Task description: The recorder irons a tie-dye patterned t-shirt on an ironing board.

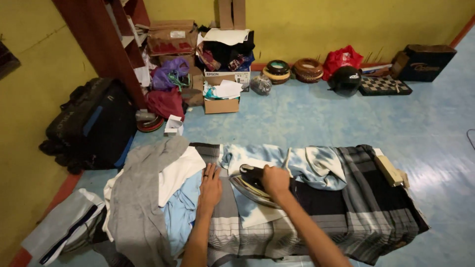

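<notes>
Clothes iron (252,184) gripped by handle in right hand (275,181), pressed onto pale blue tie-dye garment (302,165) on plaid cloth (366,207) (floor-level pad). Left hand (210,188) laid flat, fingers apart, so fabric is held taut.

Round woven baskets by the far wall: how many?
2. Both stand on the floor against the yellow wall: the dark basket left, the brown basket right, beside the black helmet. Clutter at left may hide more.

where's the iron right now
In the head view the iron sits near the middle of the frame on the pale blue garment spread over the checked cloth, gripped by the right hand, with the left hand flat just beside it.
</notes>
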